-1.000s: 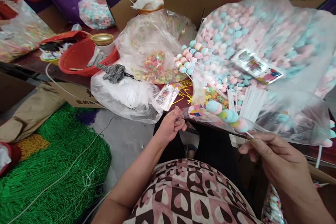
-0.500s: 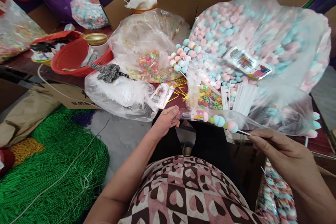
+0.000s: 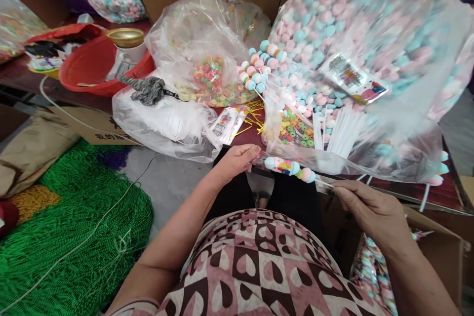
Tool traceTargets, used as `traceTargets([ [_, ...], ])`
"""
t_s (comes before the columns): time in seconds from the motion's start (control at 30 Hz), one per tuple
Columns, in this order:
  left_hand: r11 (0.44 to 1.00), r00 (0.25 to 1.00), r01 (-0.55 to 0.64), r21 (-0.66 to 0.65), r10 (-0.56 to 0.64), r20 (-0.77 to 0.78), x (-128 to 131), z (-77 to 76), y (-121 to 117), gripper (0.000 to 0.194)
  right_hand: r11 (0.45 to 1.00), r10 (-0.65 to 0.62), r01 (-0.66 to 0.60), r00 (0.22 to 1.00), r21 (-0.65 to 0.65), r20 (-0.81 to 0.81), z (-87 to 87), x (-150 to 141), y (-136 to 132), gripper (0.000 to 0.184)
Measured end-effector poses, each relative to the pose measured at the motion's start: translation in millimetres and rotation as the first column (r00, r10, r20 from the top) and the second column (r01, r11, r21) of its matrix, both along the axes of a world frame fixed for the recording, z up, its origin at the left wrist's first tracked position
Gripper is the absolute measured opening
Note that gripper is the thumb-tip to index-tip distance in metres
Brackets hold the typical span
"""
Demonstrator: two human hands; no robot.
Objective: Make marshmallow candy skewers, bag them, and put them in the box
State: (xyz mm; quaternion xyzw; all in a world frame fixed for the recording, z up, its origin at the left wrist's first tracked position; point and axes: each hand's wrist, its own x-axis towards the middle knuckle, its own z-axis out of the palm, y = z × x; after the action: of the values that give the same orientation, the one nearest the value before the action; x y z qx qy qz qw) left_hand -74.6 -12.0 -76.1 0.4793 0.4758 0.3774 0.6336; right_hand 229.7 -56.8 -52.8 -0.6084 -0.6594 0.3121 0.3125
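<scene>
My left hand (image 3: pixel 239 162) is closed in a pinch on the end of a clear printed candy bag (image 3: pixel 282 165). Inside the bag lies most of a marshmallow skewer (image 3: pixel 306 175), with pink, blue and white marshmallows and smaller gummy rings between them. My right hand (image 3: pixel 365 207) pinches the skewer's thin white stick at its bare right end. Both hands hold the skewer nearly level, just in front of the table edge. Beyond it stand a bundle of white sticks (image 3: pixel 342 133) and a bag of gummy rings (image 3: pixel 294 128).
A large bag of marshmallows (image 3: pixel 318 34) fills the table's right. Several finished skewers (image 3: pixel 259 66) lie mid-table, near flat printed bags (image 3: pixel 230 122) and yellow twist ties (image 3: pixel 254 121). A red basin (image 3: pixel 85 66) stands left. Below are green cords (image 3: pixel 74 227) and a box of wrapped skewers (image 3: pixel 374 266).
My right hand has moved left, pushing the skewer deeper into the bag toward my left hand. The marshmallows now sit behind the bag's print. The view has tilted slightly downward.
</scene>
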Motion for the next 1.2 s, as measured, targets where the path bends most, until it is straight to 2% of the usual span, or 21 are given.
traceTargets([
  [0.1, 0.997, 0.970, -0.066, -0.042, 0.075, 0.231, 3, 3.9, 2, 0.041, 0.999, -0.032, 0.033, 0.999, 0.011, -0.017, -4.8, -1, 0, 0.030],
  [0.2, 0.988, 0.814, -0.060, -0.140, 0.130, 0.567, 9, 16.7, 3, 0.050, 0.996, -0.087, 0.088, 0.991, 0.011, -0.101, -8.0, -10, -2, 0.026],
  [0.27, 0.987, 0.706, -0.052, -0.149, 0.142, 0.694, 15, 27.7, 3, 0.061, 0.993, -0.119, 0.116, 0.978, -0.026, -0.173, -10.9, -21, -5, 0.024],
  [0.3, 0.987, 0.674, -0.067, -0.146, 0.153, 0.723, 18, 32.9, 3, 0.066, 0.990, -0.138, 0.129, 0.966, -0.056, -0.218, -13.2, -27, -6, 0.023],
  [0.4, 0.976, 0.650, -0.158, -0.148, 0.215, 0.729, 28, 44.7, 1, 0.079, 0.978, -0.190, 0.146, 0.916, -0.147, -0.354, -23.7, -41, -9, 0.023],
  [0.47, 0.968, 0.656, -0.214, -0.134, 0.244, 0.714, 33, 48.4, 1, 0.081, 0.974, -0.201, 0.135, 0.884, -0.182, -0.423, -30.7, -48, -10, 0.022],
  [0.6, 0.958, 0.678, -0.274, -0.086, 0.256, 0.689, 42, 46.4, 4, 0.058, 0.973, -0.175, 0.071, 0.849, -0.220, -0.498, -33.8, -56, -12, 0.021],
  [0.7, 0.940, 0.649, -0.318, -0.122, 0.310, 0.695, 48, 39.7, 7, 0.037, 0.979, -0.142, 0.056, 0.872, -0.194, -0.469, -28.8, -62, -14, 0.021],
  [0.8, 0.917, 0.603, -0.351, -0.189, 0.376, 0.704, 55, 33.3, 9, 0.030, 0.983, -0.156, 0.094, 0.886, -0.159, -0.437, -26.4, -70, -17, 0.024],
  [0.87, 0.910, 0.598, -0.358, -0.207, 0.394, 0.697, 58, 30.5, 9, 0.031, 0.977, -0.181, 0.105, 0.872, -0.188, -0.455, -27.5, -75, -19, 0.028],
  [0.93, 0.915, 0.610, -0.354, -0.194, 0.384, 0.693, 60, 28.5, 8, 0.034, 0.961, -0.215, 0.084, 0.829, -0.265, -0.517, -29.0, -79, -19, 0.032],
  [1.0, 0.919, 0.627, -0.353, -0.174, 0.370, 0.686, 60, 26.8, 7, 0.036, 0.933, -0.253, 0.023, 0.751, -0.359, -0.610, -28.9, -82, -18, 0.034],
  [1.1, 0.922, 0.647, -0.353, -0.160, 0.364, 0.670, 61, 25.0, 6, 0.037, 0.879, -0.289, -0.125, 0.629, -0.461, -0.722, -24.2, -86, -16, 0.032],
  [1.2, 0.927, 0.662, -0.347, -0.142, 0.350, 0.663, 63, 25.3, 4, 0.038, 0.828, -0.286, -0.257, 0.571, -0.499, -0.769, -19.5, -90, -14, 0.032],
])
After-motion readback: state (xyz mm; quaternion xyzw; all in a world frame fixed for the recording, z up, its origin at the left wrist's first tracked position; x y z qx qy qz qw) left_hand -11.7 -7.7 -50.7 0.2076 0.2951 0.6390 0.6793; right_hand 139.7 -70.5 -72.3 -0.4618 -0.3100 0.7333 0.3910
